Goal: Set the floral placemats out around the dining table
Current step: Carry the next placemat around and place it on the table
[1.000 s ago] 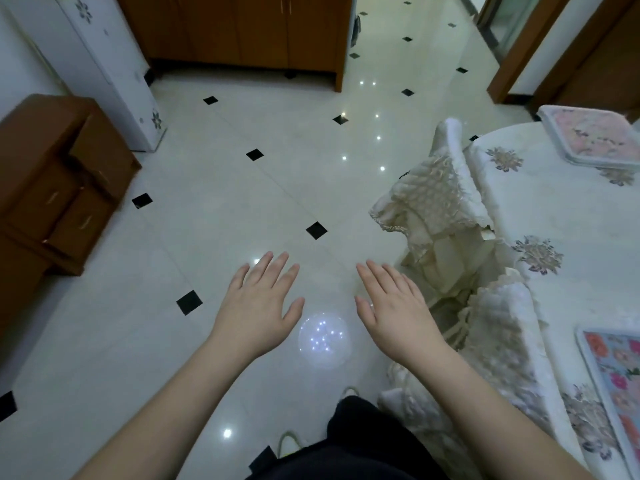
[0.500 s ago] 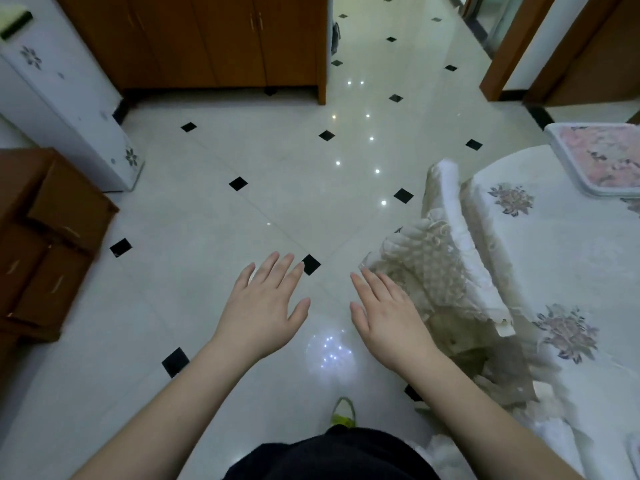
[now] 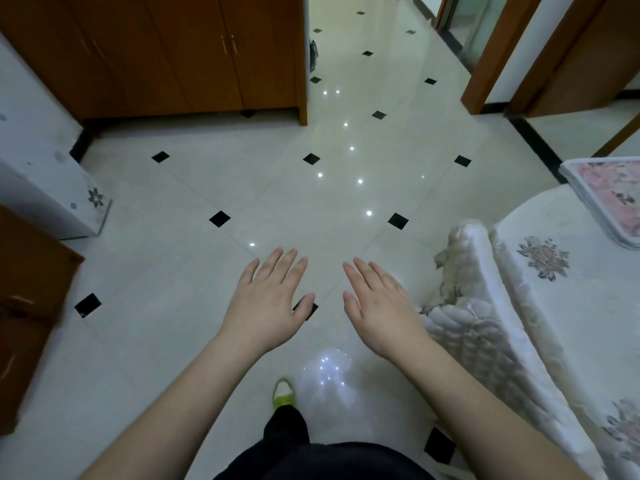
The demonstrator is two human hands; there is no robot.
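Head view, looking down: left hand [image 3: 268,303] and right hand [image 3: 379,308] held out side by side, palms down, fingers spread flat — both empty, touching nothing, over the pale tiled floor [image 3: 207,271] with small black diamond insets. One floral placemat [image 3: 604,199], pink flowers with a white border, lies at the far right edge of frame on the tabletop [image 3: 575,306], well apart from both hands; it is cut off by the frame. The tabletop carries a white cloth with grey-brown flower motifs. Between right hand and tabletop stands a chair [image 3: 481,317] under a quilted cream cover, just beside the table edge. Wooden cabinet [image 3: 166,53] along the far wall, a white appliance [image 3: 41,188] at left, a brown drawer unit [image 3: 27,313] nearer left. Below the hands — a green-and-white shoe [image 3: 284,393] and dark trousers [image 3: 311,455].
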